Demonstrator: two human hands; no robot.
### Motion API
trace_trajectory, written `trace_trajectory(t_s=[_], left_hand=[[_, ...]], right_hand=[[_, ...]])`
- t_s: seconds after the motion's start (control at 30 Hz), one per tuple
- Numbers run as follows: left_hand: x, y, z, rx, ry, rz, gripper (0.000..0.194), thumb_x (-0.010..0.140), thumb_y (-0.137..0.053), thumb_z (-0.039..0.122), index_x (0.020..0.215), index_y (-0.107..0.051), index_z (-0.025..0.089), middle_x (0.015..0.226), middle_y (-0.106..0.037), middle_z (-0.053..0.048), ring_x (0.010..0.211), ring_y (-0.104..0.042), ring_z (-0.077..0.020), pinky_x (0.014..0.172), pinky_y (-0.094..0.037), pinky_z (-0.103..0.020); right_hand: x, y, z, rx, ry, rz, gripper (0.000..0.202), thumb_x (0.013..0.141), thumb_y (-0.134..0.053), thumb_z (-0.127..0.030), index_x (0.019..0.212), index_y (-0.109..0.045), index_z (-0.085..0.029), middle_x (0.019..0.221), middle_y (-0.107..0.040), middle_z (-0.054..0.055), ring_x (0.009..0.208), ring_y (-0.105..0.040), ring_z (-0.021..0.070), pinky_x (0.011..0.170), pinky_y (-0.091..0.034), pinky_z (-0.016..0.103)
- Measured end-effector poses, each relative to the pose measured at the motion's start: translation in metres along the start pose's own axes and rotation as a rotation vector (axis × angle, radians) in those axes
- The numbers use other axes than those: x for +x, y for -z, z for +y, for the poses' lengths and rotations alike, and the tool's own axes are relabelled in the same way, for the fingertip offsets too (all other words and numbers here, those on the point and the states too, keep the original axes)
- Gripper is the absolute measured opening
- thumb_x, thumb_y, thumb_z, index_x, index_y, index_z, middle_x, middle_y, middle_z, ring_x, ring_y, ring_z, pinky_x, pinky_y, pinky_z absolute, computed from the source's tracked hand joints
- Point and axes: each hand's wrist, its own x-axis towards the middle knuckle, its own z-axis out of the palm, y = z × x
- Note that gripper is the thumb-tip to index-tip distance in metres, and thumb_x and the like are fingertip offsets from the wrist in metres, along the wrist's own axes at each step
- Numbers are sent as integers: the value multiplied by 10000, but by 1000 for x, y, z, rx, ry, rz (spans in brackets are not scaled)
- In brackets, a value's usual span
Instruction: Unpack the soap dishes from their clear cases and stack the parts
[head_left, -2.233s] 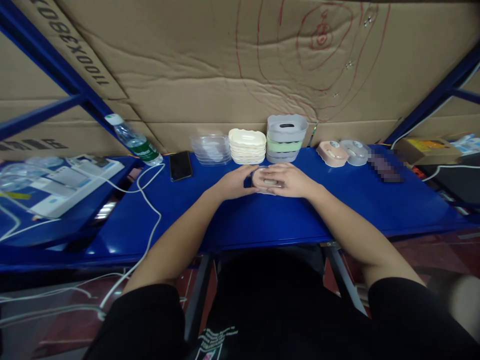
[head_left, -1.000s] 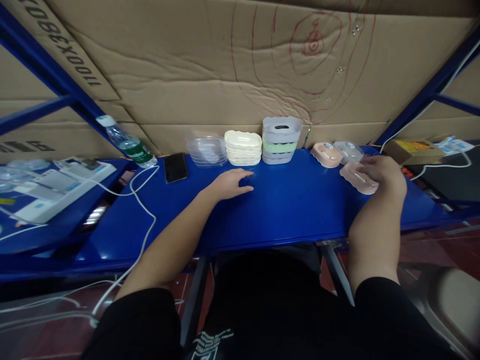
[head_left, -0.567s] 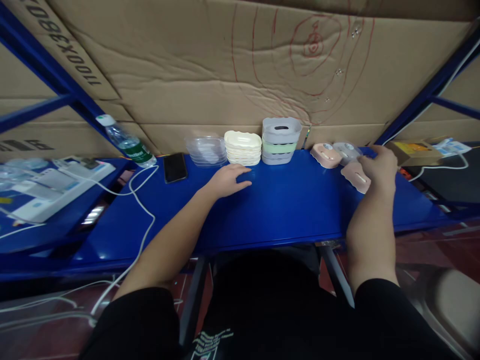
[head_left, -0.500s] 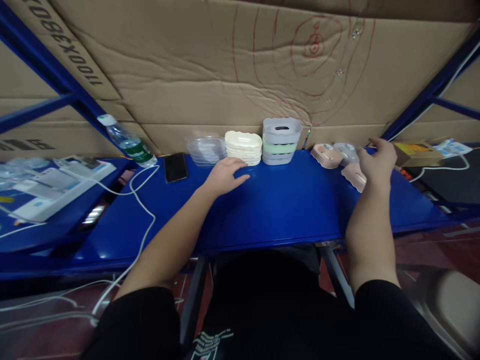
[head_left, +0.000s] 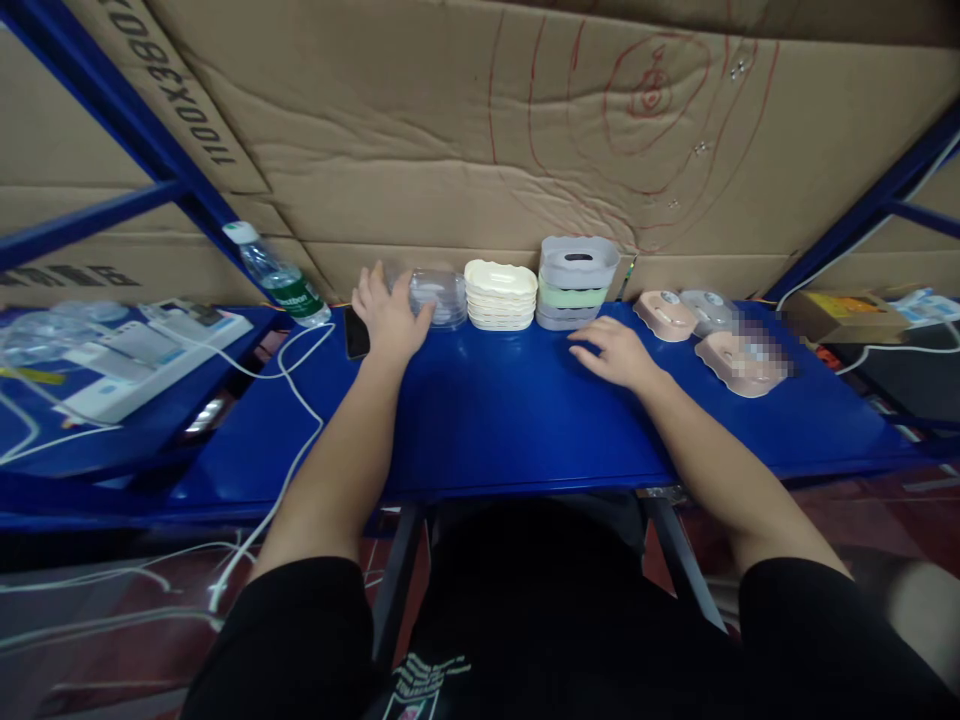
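My left hand [head_left: 391, 312] has its fingers spread at the left side of a stack of clear plastic lids [head_left: 439, 298]; whether it touches them is unclear. Beside the lids is a stack of cream trays [head_left: 501, 297]. To their right stands a stack of grey and green containers [head_left: 576, 282]. My right hand [head_left: 613, 352] is just in front of that stack, fingers apart and holding nothing. Farther right lie a pink box [head_left: 664, 315], a grey box [head_left: 706, 312] and another pink box [head_left: 739, 364], partly blurred out.
A black phone [head_left: 356, 333] lies partly behind my left hand. At the left are a water bottle [head_left: 289, 290] and a white cable [head_left: 300, 450]. A cardboard box [head_left: 851, 318] sits at the right. Brown cardboard [head_left: 390, 130] rises behind the blue table [head_left: 525, 430].
My left hand has moved left from the cream trays to the clear lids. My right hand has left the pink box and moved left to the grey and green stack. The view has shifted slightly.
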Motion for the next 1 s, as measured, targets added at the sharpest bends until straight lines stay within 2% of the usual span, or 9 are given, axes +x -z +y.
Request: trace_trajectory(t_s=[0.13, 0.3, 0.4, 0.53, 0.6, 0.7, 0.8, 0.9, 1.0], left_hand=[[-1, 2, 13, -10, -50, 10, 671, 1022, -703, 638, 1609, -644, 319, 1853, -418, -170, 1760, -228, -518, 1392, -111, -811], [-2, 0, 51, -20, -159, -59, 557, 1054, -682, 508, 1573, -676, 306, 1838, -455, -158, 1765, -235, -496, 1400, -80, -806], [3, -7, 68, -45, -238, -122, 431, 1060, -690, 407, 1468, -736, 278, 1818, -490, -145, 1760, -249, -476, 1410, -43, -787], [14, -17, 74, -53, -283, -176, 155, 1099, -680, 294, 1199, -784, 240, 1584, -698, -78, 1643, -418, -380, 1419, -28, -755], [18, -18, 74, -58, -297, -193, 139, 1134, -653, 297, 1162, -760, 213, 1492, -742, -36, 1588, -453, -324, 1419, -26, -734], [20, -14, 77, -61, -328, -199, 200, 1175, -591, 333, 1185, -734, 194, 1510, -743, -8, 1592, -451, -298, 1416, -53, -693], [19, -5, 81, -40, -349, -141, 196, 1165, -576, 340, 1179, -728, 218, 1569, -733, -23, 1605, -484, -311, 1395, -139, -668], [11, 6, 85, -57, -370, -39, 182, 1142, -581, 369, 1195, -701, 244, 1611, -714, -65, 1609, -520, -332, 1355, -225, -667], [-7, 13, 88, -102, -376, 64, 225, 1137, -568, 446, 1199, -665, 252, 1553, -743, -97, 1546, -601, -351, 1318, -307, -664]], right_hand=[[2, -15, -5, 11, 34, -146, 379, 1111, -586, -451, 1241, -866, -231, 1232, -888, 132, 1151, -815, 352, 1062, -641, 560], [1, -23, -3, -6, 32, -179, 393, 1117, -582, -440, 1286, -863, -223, 1244, -884, 133, 1158, -812, 350, 1035, -651, 543], [1, -24, -3, -7, 35, -204, 384, 1110, -601, -429, 1300, -861, -219, 1235, -882, 138, 1155, -812, 345, 1035, -653, 532], [0, -24, -2, -7, 39, -226, 387, 1112, -601, -419, 1307, -855, -203, 1243, -880, 149, 1158, -815, 348, 1041, -652, 541], [0, -24, -1, -7, 33, -225, 381, 1114, -602, -418, 1314, -851, -211, 1255, -879, 142, 1167, -814, 344, 1048, -651, 540], [-1, -22, 0, 5, 19, -215, 386, 1110, -602, -420, 1342, -835, -217, 1285, -874, 140, 1190, -811, 349, 1074, -649, 553], [-2, -20, -2, 30, -9, -180, 501, 1097, -605, -423, 1541, -723, -223, 1361, -852, 137, 1245, -798, 360, 1110, -645, 576], [-2, -19, -5, 51, -40, -108, 722, 1081, -622, -446, 1754, -490, -218, 1472, -798, 163, 1318, -770, 388, 1136, -644, 605], [-1, -19, -9, 49, -47, -31, 870, 1079, -633, -494, 1842, -299, -245, 1625, -695, 189, 1406, -724, 425, 1176, -628, 642]])
